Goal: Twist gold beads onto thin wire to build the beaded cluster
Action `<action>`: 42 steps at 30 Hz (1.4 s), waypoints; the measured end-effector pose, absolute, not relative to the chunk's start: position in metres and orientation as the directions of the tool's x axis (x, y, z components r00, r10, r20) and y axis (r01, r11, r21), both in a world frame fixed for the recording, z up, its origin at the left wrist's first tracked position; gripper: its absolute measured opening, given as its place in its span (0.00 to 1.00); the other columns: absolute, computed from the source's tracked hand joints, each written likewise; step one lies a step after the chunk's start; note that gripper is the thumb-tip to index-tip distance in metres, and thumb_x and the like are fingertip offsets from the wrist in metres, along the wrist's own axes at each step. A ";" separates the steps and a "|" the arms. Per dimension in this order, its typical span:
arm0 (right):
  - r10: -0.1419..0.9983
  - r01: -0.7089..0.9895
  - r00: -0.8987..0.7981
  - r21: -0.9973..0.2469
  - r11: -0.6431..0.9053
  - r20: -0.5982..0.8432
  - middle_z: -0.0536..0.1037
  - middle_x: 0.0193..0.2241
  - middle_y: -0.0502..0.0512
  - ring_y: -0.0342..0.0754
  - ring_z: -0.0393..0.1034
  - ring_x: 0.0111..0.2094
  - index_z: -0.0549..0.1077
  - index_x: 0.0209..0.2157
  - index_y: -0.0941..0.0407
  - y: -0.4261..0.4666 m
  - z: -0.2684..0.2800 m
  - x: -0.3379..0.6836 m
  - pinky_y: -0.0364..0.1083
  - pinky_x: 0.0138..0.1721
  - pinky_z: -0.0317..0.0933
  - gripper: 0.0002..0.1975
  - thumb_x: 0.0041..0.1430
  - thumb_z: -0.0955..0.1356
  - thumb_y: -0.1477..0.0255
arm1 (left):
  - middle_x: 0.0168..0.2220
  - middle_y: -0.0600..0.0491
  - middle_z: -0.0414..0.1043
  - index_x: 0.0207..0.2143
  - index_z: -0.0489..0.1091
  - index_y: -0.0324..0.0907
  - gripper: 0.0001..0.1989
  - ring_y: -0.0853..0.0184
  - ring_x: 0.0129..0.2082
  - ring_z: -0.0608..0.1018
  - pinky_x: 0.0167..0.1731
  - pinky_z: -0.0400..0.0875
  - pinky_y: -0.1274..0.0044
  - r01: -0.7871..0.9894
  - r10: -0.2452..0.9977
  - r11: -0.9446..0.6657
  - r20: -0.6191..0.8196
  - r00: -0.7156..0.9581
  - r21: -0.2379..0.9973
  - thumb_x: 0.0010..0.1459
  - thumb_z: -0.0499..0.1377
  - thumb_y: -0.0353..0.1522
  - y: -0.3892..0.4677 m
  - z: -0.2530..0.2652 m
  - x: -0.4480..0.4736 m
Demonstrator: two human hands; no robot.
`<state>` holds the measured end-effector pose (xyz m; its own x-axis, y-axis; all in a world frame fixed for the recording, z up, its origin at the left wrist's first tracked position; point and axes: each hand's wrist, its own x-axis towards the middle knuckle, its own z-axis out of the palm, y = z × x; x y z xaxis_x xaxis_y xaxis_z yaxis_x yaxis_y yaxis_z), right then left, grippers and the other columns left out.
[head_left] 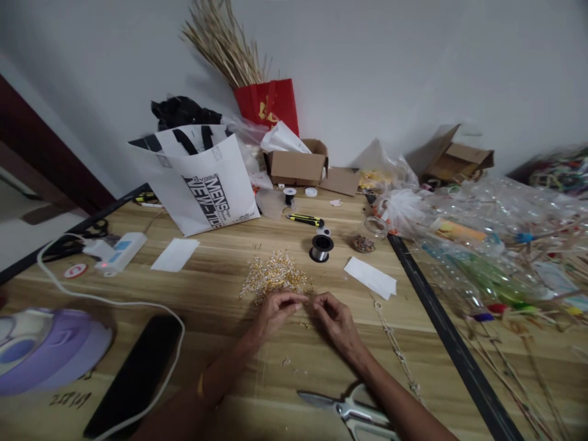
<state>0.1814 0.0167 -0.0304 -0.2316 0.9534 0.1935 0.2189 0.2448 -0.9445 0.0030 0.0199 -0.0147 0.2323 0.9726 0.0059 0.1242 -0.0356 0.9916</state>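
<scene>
My left hand [278, 311] is closed in a pinch just in front of a pile of small gold and clear beads [275, 274]. Facing it, my right hand [334, 317] pinches too, its fingertips a short gap from the left ones. Whatever sits between the fingertips is too small to make out. A few loose beads [299, 324] lie on the wood below the hands. Under my right forearm are scissors [340, 407] with pale handles, partly covered. To the right of that arm runs a beaded cord [399, 352].
Beyond the beads stand a spool of wire [321, 248], a yellow-black utility knife [305, 220] and a jar of beads [365, 242]. Folded white paper [370, 277] lies to the right. A black phone-like slab [138, 373] and white cable [114, 302] are at left; plastic bags [482, 245] fill the right.
</scene>
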 end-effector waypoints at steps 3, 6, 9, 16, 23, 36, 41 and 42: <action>0.951 0.221 -0.243 -0.943 0.248 0.193 0.68 0.23 0.49 0.43 0.62 0.25 0.68 0.28 0.58 0.016 -0.031 0.182 0.40 0.27 0.56 0.12 0.58 0.63 0.63 | 0.33 0.49 0.77 0.33 0.76 0.38 0.09 0.64 0.35 0.76 0.37 0.68 0.75 0.132 0.971 -0.061 0.029 0.236 0.989 0.49 0.59 0.29 0.018 -0.014 0.005; 0.952 0.209 -0.247 -0.949 0.237 0.183 0.67 0.22 0.49 0.42 0.60 0.24 0.67 0.28 0.58 0.016 -0.032 0.183 0.40 0.26 0.55 0.12 0.58 0.64 0.63 | 0.31 0.49 0.77 0.31 0.76 0.37 0.07 0.65 0.33 0.76 0.36 0.69 0.76 0.140 0.974 -0.052 0.019 0.226 0.989 0.48 0.60 0.29 0.018 -0.015 0.007; 0.954 0.176 -0.244 -0.960 0.220 0.174 0.67 0.23 0.49 0.42 0.60 0.25 0.67 0.29 0.58 0.016 -0.032 0.184 0.40 0.26 0.55 0.12 0.57 0.64 0.64 | 0.29 0.49 0.77 0.30 0.76 0.36 0.08 0.65 0.31 0.76 0.33 0.69 0.76 0.126 0.975 -0.035 0.006 0.220 0.991 0.48 0.61 0.31 0.018 -0.017 0.008; 0.951 0.125 -0.275 -0.975 0.181 0.141 0.68 0.22 0.50 0.42 0.61 0.24 0.68 0.28 0.58 0.014 -0.028 0.183 0.41 0.25 0.56 0.12 0.56 0.65 0.63 | 0.29 0.50 0.77 0.31 0.74 0.36 0.09 0.66 0.30 0.76 0.32 0.70 0.77 0.066 0.969 -0.027 0.010 0.247 0.997 0.47 0.62 0.31 0.017 -0.021 0.012; 0.934 0.164 -0.317 -0.960 0.226 0.165 0.72 0.24 0.52 0.43 0.64 0.26 0.70 0.30 0.59 0.012 -0.028 0.183 0.41 0.27 0.58 0.12 0.57 0.65 0.64 | 0.26 0.51 0.75 0.31 0.71 0.35 0.08 0.68 0.28 0.76 0.31 0.69 0.78 0.042 0.970 -0.014 0.003 0.243 0.999 0.46 0.62 0.29 0.016 -0.023 0.013; 0.829 0.392 -0.408 -0.746 0.538 0.383 0.76 0.29 0.56 0.46 0.70 0.30 0.71 0.34 0.56 0.009 -0.030 0.184 0.43 0.33 0.63 0.07 0.61 0.62 0.72 | 0.27 0.51 0.76 0.34 0.70 0.37 0.08 0.67 0.29 0.77 0.31 0.69 0.79 0.235 0.971 -0.104 0.048 0.233 0.966 0.48 0.57 0.25 0.013 -0.025 0.015; 0.767 0.438 -0.464 -0.637 0.634 0.444 0.75 0.29 0.55 0.47 0.69 0.31 0.69 0.36 0.56 0.010 -0.032 0.186 0.44 0.34 0.63 0.06 0.61 0.61 0.75 | 0.27 0.51 0.76 0.34 0.71 0.37 0.08 0.67 0.29 0.77 0.32 0.69 0.78 0.296 0.967 -0.145 0.071 0.245 0.944 0.49 0.56 0.25 0.011 -0.025 0.016; 0.759 0.444 -0.473 -0.623 0.644 0.447 0.75 0.29 0.55 0.47 0.69 0.31 0.69 0.36 0.56 0.010 -0.032 0.186 0.44 0.34 0.62 0.06 0.62 0.61 0.75 | 0.27 0.51 0.76 0.34 0.71 0.37 0.09 0.67 0.29 0.77 0.32 0.69 0.78 0.301 0.967 -0.146 0.071 0.246 0.942 0.49 0.56 0.25 0.011 -0.025 0.016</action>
<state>0.1862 0.0098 -0.0325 -0.4726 0.7593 0.4473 0.4440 0.6437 -0.6233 0.0164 0.0108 -0.0249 0.2457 0.9668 0.0708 0.3011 -0.1455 0.9424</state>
